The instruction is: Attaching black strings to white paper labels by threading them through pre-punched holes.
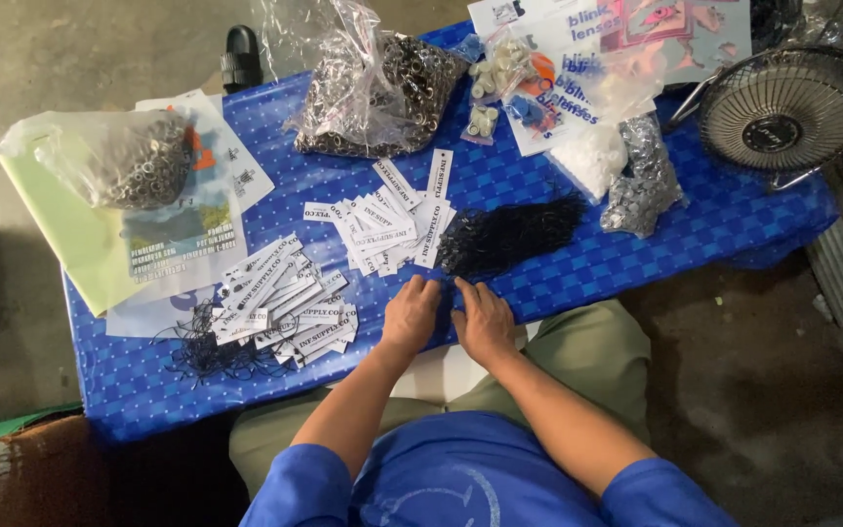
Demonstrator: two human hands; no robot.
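Note:
My left hand (410,314) and my right hand (481,320) rest side by side at the near edge of a blue checked table (636,244), fingers curled together at the near end of a bundle of black strings (509,234). What the fingertips pinch is too small to make out. A loose heap of white paper tags (392,220) lies just beyond my left hand. Further left sits a second pile of white tags with black strings attached (275,303).
Clear bags of metal rings lie at the left (124,156) and at the back middle (378,88). Smaller bags (641,176) and printed sheets (578,59) crowd the back right, beside a small wire fan (782,112). A cardboard box (21,478) stands at the lower left.

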